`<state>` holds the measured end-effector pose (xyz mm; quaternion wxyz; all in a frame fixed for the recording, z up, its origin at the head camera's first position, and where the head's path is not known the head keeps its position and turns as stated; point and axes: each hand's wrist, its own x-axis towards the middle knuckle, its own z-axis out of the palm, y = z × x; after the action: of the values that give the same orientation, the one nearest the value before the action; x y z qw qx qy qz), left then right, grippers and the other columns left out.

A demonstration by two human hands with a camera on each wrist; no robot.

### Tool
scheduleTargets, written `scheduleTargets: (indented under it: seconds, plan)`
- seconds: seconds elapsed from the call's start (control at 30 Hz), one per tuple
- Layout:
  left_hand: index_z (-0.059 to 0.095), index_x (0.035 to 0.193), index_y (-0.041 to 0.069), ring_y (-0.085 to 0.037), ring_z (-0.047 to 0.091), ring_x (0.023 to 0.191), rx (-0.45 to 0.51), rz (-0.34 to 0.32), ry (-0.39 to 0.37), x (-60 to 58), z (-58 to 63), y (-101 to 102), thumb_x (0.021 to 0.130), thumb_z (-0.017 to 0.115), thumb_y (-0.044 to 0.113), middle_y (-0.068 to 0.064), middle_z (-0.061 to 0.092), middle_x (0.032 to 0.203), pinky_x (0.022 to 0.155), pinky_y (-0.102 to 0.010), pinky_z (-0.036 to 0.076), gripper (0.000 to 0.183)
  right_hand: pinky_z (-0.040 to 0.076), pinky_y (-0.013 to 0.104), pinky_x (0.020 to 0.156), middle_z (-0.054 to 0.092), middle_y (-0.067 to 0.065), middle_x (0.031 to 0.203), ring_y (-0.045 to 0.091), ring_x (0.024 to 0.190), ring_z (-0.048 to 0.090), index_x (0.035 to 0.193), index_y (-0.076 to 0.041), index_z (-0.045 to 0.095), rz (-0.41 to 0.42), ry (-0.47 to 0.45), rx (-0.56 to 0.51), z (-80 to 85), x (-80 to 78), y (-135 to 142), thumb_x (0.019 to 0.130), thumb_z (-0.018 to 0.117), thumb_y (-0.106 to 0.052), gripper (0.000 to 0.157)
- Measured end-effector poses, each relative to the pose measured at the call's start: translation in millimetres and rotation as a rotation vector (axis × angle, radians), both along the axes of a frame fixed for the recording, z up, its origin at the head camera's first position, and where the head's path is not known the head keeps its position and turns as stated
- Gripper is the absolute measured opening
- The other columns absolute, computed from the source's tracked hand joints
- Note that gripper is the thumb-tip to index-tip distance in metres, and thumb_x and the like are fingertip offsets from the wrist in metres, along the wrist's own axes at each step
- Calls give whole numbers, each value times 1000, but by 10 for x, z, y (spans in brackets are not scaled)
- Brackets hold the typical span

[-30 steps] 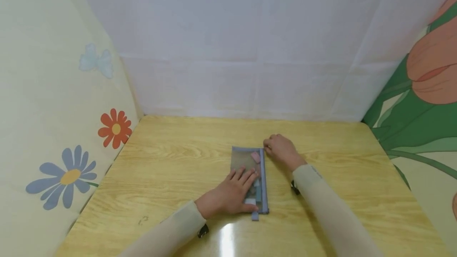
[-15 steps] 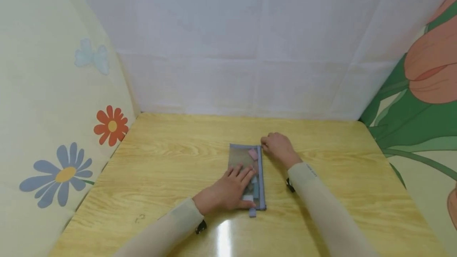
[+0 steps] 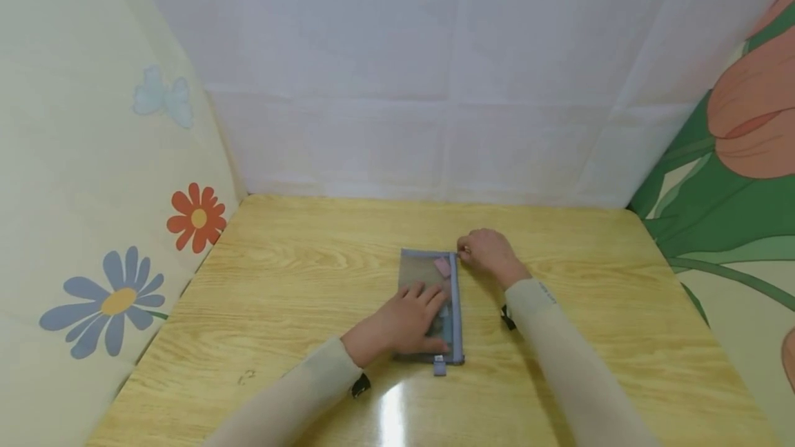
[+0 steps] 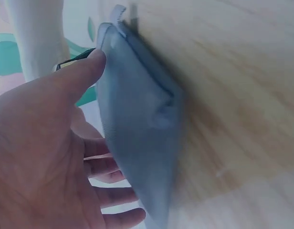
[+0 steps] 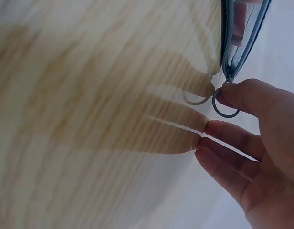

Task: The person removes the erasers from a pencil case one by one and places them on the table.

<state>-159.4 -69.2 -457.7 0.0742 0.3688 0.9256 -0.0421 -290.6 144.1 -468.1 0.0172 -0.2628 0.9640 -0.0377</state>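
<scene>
Mesh pouch (image 3: 415, 271), blue-grey and see-through, lies flat near the middle of a wood-grain desk (image 3: 298, 281) as I look on, its zip edge (image 3: 456, 305) running along the right side. A person's left hand (image 3: 405, 319) rests across it, fingers spread and loose, grasping nothing. At the far corner, the right hand (image 3: 491, 254) pinches a metal ring (image 5: 225, 116) at the end of the zip between thumb and forefinger; the other fingers bend in beside it. Just past the ring, the zip's two edges part. Inside the mesh sits a pink piece (image 3: 442, 267), while a small fabric tab (image 3: 439, 367) juts from the near end. Behind the desk hangs a white backdrop (image 3: 348, 88), with a red flower (image 3: 197, 218) at left and a large tulip (image 3: 751, 116) at right.
</scene>
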Motion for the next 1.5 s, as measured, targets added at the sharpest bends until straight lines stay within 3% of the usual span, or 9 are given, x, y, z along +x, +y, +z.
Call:
scheduleTargets:
  seconds: [0.2,0.43,0.63,0.77,0.97,1.27,1.37,1.5]
  plan:
    - [34,158,15,-35,39,143,2,-10,1,-33,19,91,91,49,75,-5,32,163,111,-50,42,92,56,46,86,74,7,104,29,97,68,107,-14,74,4,-18,7,5,3,-7,98,65,-23,15]
    - [35,158,24,-41,41,142,-72,19,-19,-65,58,241,92,45,76,0,28,166,110,-52,43,85,56,45,85,74,8,104,29,95,68,108,-14,74,-2,-33,7,-18,-4,-7,99,64,-22,16]
    - [49,149,23,-33,57,122,-101,29,28,-90,88,383,91,45,77,-1,43,156,93,-44,56,79,57,46,84,75,10,106,30,95,69,109,-14,73,-17,-42,2,-22,9,14,99,65,-23,17]
    - [54,146,20,-33,58,122,-119,51,43,-104,100,453,91,45,78,-3,46,154,92,-43,56,81,56,47,86,74,10,108,31,98,69,111,-13,73,-30,-51,-11,-11,23,22,99,64,-23,18]
    - [49,150,16,-39,54,131,-62,131,-54,-136,126,476,87,57,75,-5,40,159,93,-47,56,86,55,48,91,73,10,112,31,103,68,114,-10,72,-36,-103,-70,-20,76,76,100,62,-24,21]
    - [46,147,10,-30,60,120,74,133,-118,-216,124,372,88,63,66,-7,49,151,89,-38,57,83,40,56,111,60,22,137,42,128,54,135,0,57,15,-247,-269,-53,223,233,102,59,-20,39]
    - [51,137,12,-27,62,115,126,128,-120,-223,107,330,88,64,65,-6,52,147,88,-37,57,73,36,57,114,54,24,143,43,134,49,141,2,51,40,-260,-289,-74,277,237,101,60,-17,46]
    - [54,120,18,-23,62,104,206,134,-138,-233,91,283,88,67,60,-3,57,134,82,-34,56,54,39,57,112,52,26,143,43,133,49,142,2,50,72,-223,-310,-56,370,219,99,64,-16,48]
